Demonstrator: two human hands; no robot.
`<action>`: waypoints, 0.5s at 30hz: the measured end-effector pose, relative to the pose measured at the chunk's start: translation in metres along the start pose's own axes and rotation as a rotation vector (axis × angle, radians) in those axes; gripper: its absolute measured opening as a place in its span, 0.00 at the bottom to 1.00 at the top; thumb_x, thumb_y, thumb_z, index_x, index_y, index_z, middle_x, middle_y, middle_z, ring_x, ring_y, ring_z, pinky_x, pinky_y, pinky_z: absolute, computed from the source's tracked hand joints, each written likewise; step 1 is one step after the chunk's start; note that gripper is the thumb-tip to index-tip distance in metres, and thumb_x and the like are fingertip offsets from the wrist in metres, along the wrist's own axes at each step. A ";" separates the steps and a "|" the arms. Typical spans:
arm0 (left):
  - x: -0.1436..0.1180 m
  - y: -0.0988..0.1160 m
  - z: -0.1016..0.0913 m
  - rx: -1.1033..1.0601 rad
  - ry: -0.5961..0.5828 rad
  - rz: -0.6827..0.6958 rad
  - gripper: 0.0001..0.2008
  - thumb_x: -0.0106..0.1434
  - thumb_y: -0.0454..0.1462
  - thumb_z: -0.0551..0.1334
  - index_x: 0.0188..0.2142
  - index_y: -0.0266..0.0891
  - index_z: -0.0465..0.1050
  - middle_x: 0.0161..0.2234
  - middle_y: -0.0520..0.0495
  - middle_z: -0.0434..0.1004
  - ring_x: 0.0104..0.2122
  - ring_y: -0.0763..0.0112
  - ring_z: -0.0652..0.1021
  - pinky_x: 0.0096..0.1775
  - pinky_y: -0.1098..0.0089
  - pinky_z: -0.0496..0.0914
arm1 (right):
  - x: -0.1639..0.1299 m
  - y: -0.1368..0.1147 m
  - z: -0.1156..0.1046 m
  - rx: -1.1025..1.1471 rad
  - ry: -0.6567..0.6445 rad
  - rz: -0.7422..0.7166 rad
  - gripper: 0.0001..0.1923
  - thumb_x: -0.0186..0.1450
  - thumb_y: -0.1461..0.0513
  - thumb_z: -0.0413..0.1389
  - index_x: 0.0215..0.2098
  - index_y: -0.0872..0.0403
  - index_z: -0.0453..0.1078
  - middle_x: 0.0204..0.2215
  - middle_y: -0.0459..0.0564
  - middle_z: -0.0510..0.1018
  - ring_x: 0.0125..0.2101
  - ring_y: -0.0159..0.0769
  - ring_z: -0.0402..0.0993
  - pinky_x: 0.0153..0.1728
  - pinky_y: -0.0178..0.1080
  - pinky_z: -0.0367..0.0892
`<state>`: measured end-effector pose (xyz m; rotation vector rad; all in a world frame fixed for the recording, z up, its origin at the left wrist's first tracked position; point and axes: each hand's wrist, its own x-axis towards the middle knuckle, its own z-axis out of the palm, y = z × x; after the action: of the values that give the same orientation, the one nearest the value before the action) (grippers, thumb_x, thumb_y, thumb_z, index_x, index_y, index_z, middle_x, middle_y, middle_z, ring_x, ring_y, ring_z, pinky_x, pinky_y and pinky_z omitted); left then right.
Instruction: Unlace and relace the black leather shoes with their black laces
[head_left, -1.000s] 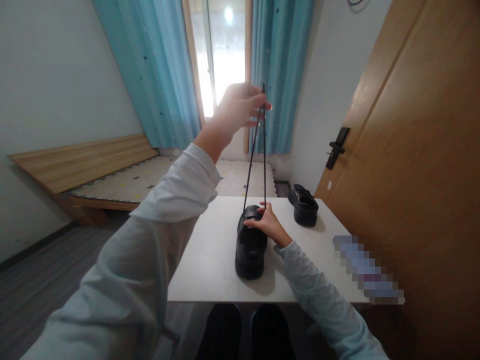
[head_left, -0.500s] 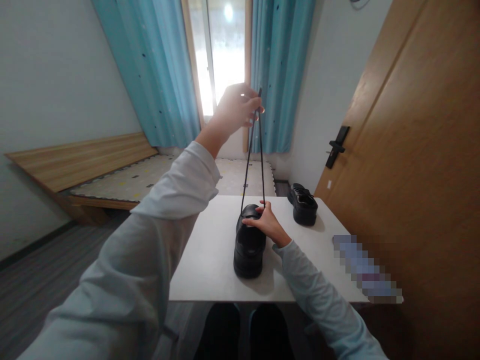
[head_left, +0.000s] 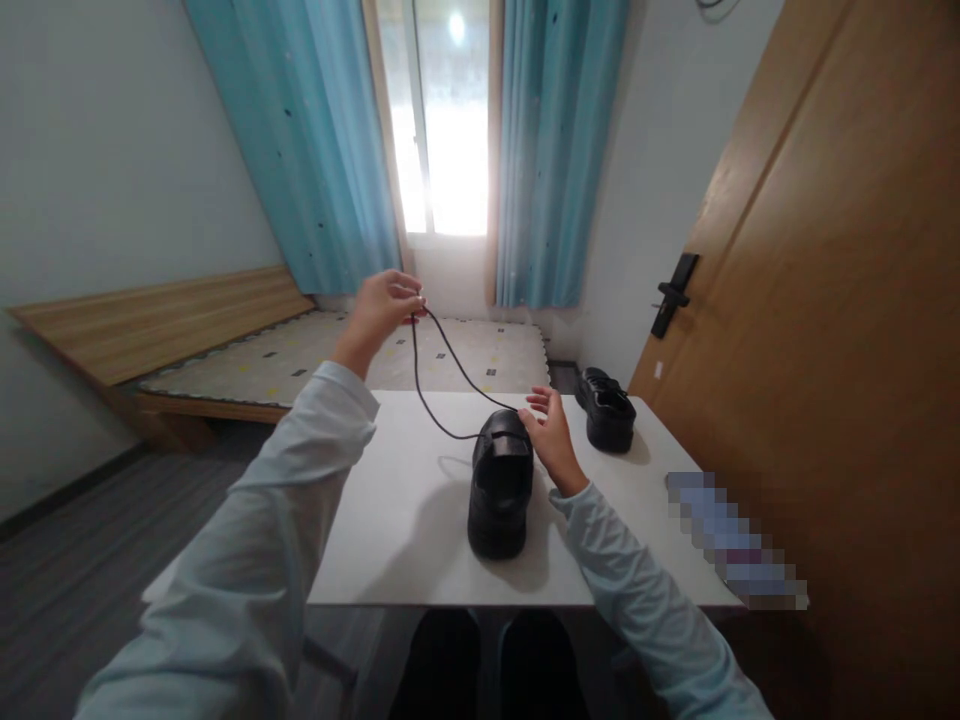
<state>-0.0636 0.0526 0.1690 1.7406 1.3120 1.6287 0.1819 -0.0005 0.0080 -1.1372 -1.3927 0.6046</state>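
Two strands of a black shoelace [head_left: 439, 385] run from the left hand [head_left: 382, 305] down to the toe end of a black shoe [head_left: 501, 490] that stands upright on the white tabletop [head_left: 405, 530]. The left hand is raised above the far left part of the tabletop, its fingers pinched shut around the lace ends. Both strands hang slack: one curves down almost to the tabletop before reaching the shoe, the other runs more directly to the shoe's front.

The right hand [head_left: 551, 440] lies against the right side of the shoe near its toe, fingers spread and loose, gripping nothing; its palm touches the upper of the shoe. The shoe's heel points toward the person, and its opening faces up.

A second black shoe [head_left: 606, 408] stands well apart at the far right corner of the tabletop, close to a wooden door [head_left: 825, 300] with a black handle [head_left: 675, 290]. Beyond the tabletop lie a low wooden bed frame [head_left: 157, 330] with a patterned mat and a bright window between blue curtains [head_left: 322, 140]. Both arms wear pale long sleeves.
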 end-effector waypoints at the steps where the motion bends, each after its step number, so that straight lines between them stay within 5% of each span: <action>1: -0.004 -0.010 -0.001 0.038 -0.012 -0.023 0.10 0.48 0.33 0.66 0.31 0.36 0.71 0.24 0.50 0.75 0.25 0.72 0.77 0.29 0.70 0.72 | -0.001 -0.002 -0.001 -0.046 0.007 -0.042 0.16 0.58 0.61 0.53 0.45 0.56 0.64 0.43 0.57 0.72 0.43 0.41 0.69 0.46 0.46 0.65; 5: -0.028 -0.046 0.003 0.196 -0.096 -0.031 0.11 0.44 0.36 0.69 0.29 0.35 0.73 0.24 0.48 0.77 0.26 0.70 0.77 0.32 0.70 0.71 | -0.007 -0.011 0.001 -0.187 -0.147 -0.191 0.07 0.60 0.64 0.51 0.33 0.54 0.71 0.33 0.51 0.77 0.37 0.38 0.71 0.43 0.42 0.65; 9: -0.060 -0.069 0.018 0.131 -0.232 -0.027 0.10 0.48 0.39 0.67 0.30 0.36 0.74 0.28 0.46 0.79 0.30 0.68 0.78 0.36 0.68 0.72 | -0.015 -0.013 0.008 -0.244 -0.328 -0.221 0.06 0.62 0.63 0.52 0.33 0.53 0.71 0.30 0.47 0.77 0.32 0.35 0.72 0.38 0.39 0.66; 15: -0.101 -0.086 0.045 0.036 -0.425 -0.031 0.10 0.55 0.41 0.63 0.33 0.37 0.75 0.33 0.45 0.80 0.32 0.67 0.79 0.37 0.68 0.73 | -0.016 -0.008 0.011 -0.348 -0.362 -0.226 0.06 0.58 0.60 0.59 0.31 0.55 0.70 0.28 0.48 0.74 0.31 0.35 0.69 0.36 0.39 0.64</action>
<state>-0.0384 0.0222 0.0345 1.9400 1.1587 1.1362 0.1666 -0.0146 0.0064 -1.1541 -1.9665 0.4266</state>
